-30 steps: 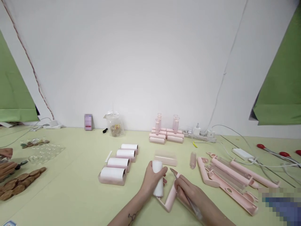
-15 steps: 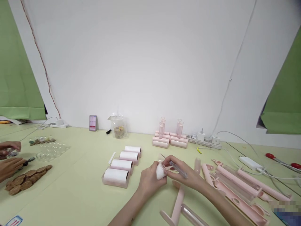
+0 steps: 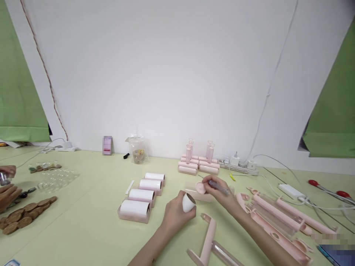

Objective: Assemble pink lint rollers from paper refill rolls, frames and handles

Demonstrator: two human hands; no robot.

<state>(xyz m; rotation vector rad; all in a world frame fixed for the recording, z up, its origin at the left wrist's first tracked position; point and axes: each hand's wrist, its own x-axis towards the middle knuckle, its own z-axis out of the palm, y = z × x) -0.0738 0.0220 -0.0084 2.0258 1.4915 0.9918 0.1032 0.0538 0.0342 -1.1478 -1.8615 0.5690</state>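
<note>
My left hand point(image 3: 173, 214) is closed around a white paper roll point(image 3: 188, 203), its hollow brown core facing up and to the right. In my right hand point(image 3: 219, 190) a slim dark-handled tool point(image 3: 217, 186) with a thin tip lies between the fingers. The same fingers pinch a round pink cap point(image 3: 200, 187), apart from the roll. Under the right hand lies a translucent pink cover point(image 3: 206, 197). A pink roller frame point(image 3: 209, 236) is on the table below my hands, with a clear tube point(image 3: 224, 253) beside it.
Several white rolls in pink trays point(image 3: 133, 213) line up on the left. Finished-looking pink rollers point(image 3: 188, 166) stand near the wall. Loose pink parts point(image 3: 277, 212) and cables fill the right. At far left, another person's hands point(image 3: 8, 194) are near brown discs point(image 3: 24, 214).
My right hand has moved up and away from the roll with the pink cap and tool. The roll's hollow end now shows. My left hand still holds the roll.
</note>
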